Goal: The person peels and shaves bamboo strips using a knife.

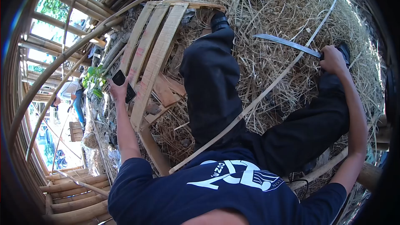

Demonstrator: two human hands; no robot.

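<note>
The right fingers [330,54] conceal most of the grip of the knife [287,44]. The left fingers [122,86] cover the middle of the black device [118,77]. The shirt [175,193] is cut off below. The background person [78,102] is too small for detail.

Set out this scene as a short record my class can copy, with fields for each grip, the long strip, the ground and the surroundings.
Left grip: closed around a dark phone
Right grip: closed on the handle of a long-bladed knife
Long strip: pale, running across the lap; it and the blade cross in view, contact unclear
Ground: loose straw
Beside left grip: slatted wooden piece
Background: bamboo poles; another person, activity unclear
</note>
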